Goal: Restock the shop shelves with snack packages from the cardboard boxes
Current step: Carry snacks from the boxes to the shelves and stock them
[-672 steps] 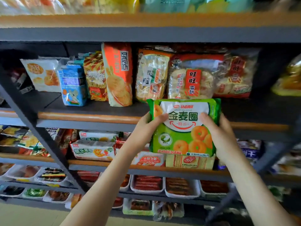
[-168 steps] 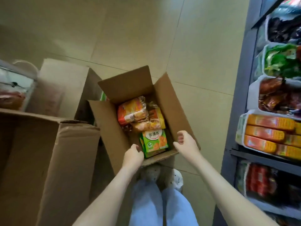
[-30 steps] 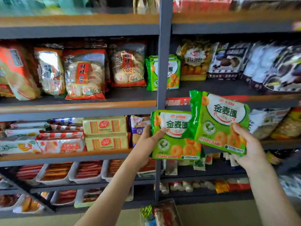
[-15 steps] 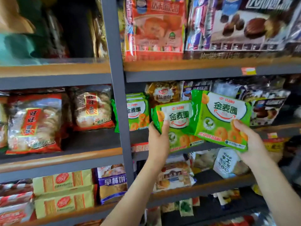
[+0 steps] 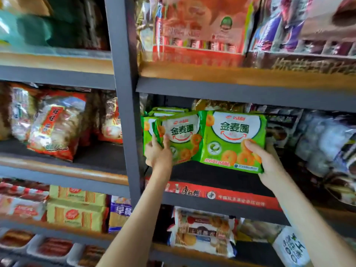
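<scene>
Left grip [image 5: 159, 153] is curled round the lower left edge of the first green packet [image 5: 183, 135]; right grip [image 5: 269, 163] is clamped on the lower right corner of the second green packet [image 5: 231, 139]. Both are held upright above the shelf [image 5: 212, 178], with stocked packets [image 5: 169, 109] just beyond the left grip. Light, slippery film and brittle contents are judged likely, so edges are best pinched, never squeezed.

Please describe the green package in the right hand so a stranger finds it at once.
Find the grey upright post; right of it is the red-edged shelf. There the rightmost green package, gripped low by the right hand, shows its full front, unlike its overlapped neighbours.
</scene>
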Demonstrator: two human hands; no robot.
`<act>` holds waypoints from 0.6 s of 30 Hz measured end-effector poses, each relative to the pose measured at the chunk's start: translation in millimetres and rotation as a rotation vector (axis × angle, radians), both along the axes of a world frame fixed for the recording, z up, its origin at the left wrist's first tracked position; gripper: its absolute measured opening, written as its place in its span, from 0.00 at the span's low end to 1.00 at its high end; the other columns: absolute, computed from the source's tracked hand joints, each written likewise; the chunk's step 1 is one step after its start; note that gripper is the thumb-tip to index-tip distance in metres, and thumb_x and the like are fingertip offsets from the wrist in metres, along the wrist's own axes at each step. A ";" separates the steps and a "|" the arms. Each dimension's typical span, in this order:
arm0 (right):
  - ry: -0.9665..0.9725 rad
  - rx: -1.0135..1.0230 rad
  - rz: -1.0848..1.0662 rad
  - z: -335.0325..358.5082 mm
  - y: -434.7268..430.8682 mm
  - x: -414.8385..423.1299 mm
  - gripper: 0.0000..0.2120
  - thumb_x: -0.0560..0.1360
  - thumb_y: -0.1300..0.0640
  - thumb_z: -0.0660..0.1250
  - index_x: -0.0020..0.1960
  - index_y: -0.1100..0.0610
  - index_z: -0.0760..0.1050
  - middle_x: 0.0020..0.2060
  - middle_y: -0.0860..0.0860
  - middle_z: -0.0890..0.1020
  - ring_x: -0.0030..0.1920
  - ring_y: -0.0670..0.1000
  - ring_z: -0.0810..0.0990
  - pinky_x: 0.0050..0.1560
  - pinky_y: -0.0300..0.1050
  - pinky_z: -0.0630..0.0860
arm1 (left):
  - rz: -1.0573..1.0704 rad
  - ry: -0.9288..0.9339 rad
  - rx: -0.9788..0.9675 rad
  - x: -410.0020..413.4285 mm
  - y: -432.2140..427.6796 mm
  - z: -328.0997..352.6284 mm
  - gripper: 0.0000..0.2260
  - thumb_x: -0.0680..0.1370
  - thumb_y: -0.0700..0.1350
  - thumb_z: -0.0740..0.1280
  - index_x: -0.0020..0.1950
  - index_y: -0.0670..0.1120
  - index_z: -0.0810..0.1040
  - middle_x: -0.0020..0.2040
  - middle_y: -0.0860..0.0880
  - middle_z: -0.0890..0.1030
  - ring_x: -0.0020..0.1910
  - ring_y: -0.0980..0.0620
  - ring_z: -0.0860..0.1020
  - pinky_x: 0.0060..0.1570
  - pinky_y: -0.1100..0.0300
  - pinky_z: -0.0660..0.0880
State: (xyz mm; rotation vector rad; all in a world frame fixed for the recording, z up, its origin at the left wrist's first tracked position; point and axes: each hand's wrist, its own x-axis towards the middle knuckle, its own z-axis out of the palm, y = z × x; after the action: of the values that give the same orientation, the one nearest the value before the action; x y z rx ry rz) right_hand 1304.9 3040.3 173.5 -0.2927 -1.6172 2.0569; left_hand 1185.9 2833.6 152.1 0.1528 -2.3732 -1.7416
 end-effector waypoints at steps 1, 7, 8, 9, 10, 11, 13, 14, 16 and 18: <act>0.002 0.030 0.021 -1.6 -1.8 -7.2 0.14 0.73 0.62 0.67 0.58 0.52 0.76 0.42 0.46 0.86 0.41 0.46 0.85 0.37 0.41 0.81 | 0.025 -0.019 -0.066 -2.9 0.0 0.8 0.24 0.82 0.56 0.54 0.76 0.49 0.62 0.71 0.42 0.66 0.70 0.42 0.65 0.65 0.48 0.63; 0.016 0.235 0.151 -12.5 -3.1 -20.8 0.33 0.65 0.52 0.78 0.67 0.51 0.70 0.56 0.50 0.83 0.55 0.52 0.82 0.53 0.48 0.80 | 0.199 -0.120 0.070 -9.3 1.7 12.2 0.18 0.83 0.52 0.53 0.71 0.49 0.69 0.65 0.41 0.70 0.63 0.41 0.70 0.62 0.48 0.66; 0.022 0.266 0.170 -13.2 -3.4 -20.0 0.34 0.64 0.49 0.78 0.67 0.50 0.70 0.57 0.50 0.82 0.56 0.52 0.82 0.53 0.47 0.80 | 0.224 -0.125 0.093 -8.4 2.0 14.4 0.17 0.83 0.51 0.53 0.71 0.49 0.69 0.64 0.41 0.71 0.62 0.41 0.71 0.61 0.48 0.67; 0.029 0.297 0.180 -14.5 -4.9 -20.2 0.33 0.64 0.49 0.78 0.66 0.49 0.69 0.57 0.50 0.82 0.56 0.51 0.82 0.54 0.46 0.80 | 0.245 -0.127 0.109 -6.0 2.2 17.4 0.17 0.84 0.50 0.52 0.71 0.49 0.68 0.63 0.40 0.72 0.61 0.41 0.72 0.61 0.49 0.67; 0.035 0.324 0.184 -15.7 -7.0 -20.2 0.30 0.66 0.51 0.76 0.65 0.48 0.70 0.58 0.49 0.82 0.57 0.50 0.81 0.53 0.44 0.80 | 0.275 -0.119 0.109 -4.5 2.5 19.2 0.17 0.84 0.48 0.52 0.72 0.49 0.68 0.62 0.40 0.73 0.60 0.42 0.73 0.59 0.50 0.67; 0.040 0.356 0.192 -17.2 -9.6 -20.5 0.28 0.66 0.53 0.73 0.64 0.45 0.69 0.58 0.48 0.82 0.57 0.48 0.81 0.53 0.42 0.79 | 0.305 -0.104 0.130 -5.2 2.0 18.7 0.17 0.84 0.46 0.52 0.71 0.49 0.68 0.61 0.41 0.75 0.58 0.43 0.74 0.56 0.51 0.67; 0.025 0.451 0.208 -17.9 -16.7 -20.5 0.27 0.67 0.54 0.72 0.61 0.39 0.68 0.57 0.44 0.81 0.58 0.45 0.79 0.54 0.40 0.77 | 0.324 -0.060 0.260 -12.4 0.4 15.2 0.16 0.82 0.41 0.53 0.68 0.49 0.71 0.58 0.43 0.78 0.51 0.46 0.75 0.49 0.55 0.67; -0.003 0.514 0.215 -16.7 -20.5 -20.8 0.27 0.66 0.52 0.72 0.61 0.36 0.66 0.58 0.41 0.79 0.59 0.43 0.78 0.56 0.40 0.76 | 0.309 -0.038 0.352 -13.6 -0.1 15.2 0.16 0.81 0.38 0.53 0.66 0.49 0.72 0.56 0.44 0.80 0.49 0.48 0.76 0.47 0.56 0.68; -0.070 0.623 0.242 -14.4 -24.9 -22.0 0.28 0.66 0.46 0.72 0.59 0.31 0.63 0.60 0.39 0.76 0.60 0.41 0.77 0.59 0.43 0.74 | 0.267 -0.024 0.457 -17.3 -0.7 12.2 0.19 0.79 0.34 0.53 0.66 0.49 0.70 0.56 0.45 0.80 0.52 0.49 0.78 0.50 0.49 0.73; -0.106 0.644 0.249 -12.0 -25.0 -22.5 0.30 0.66 0.45 0.72 0.62 0.33 0.61 0.61 0.38 0.75 0.59 0.41 0.76 0.60 0.44 0.73 | 0.224 -0.035 0.480 -10.8 -5.6 16.0 0.19 0.79 0.33 0.54 0.66 0.50 0.70 0.58 0.44 0.78 0.56 0.46 0.78 0.56 0.55 0.76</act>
State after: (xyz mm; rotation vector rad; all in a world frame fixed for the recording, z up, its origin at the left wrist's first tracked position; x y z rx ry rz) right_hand 1282.5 3015.3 161.5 0.0327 -2.3692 1.5768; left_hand 1175.2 2828.0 168.2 0.4979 -1.8279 -2.1643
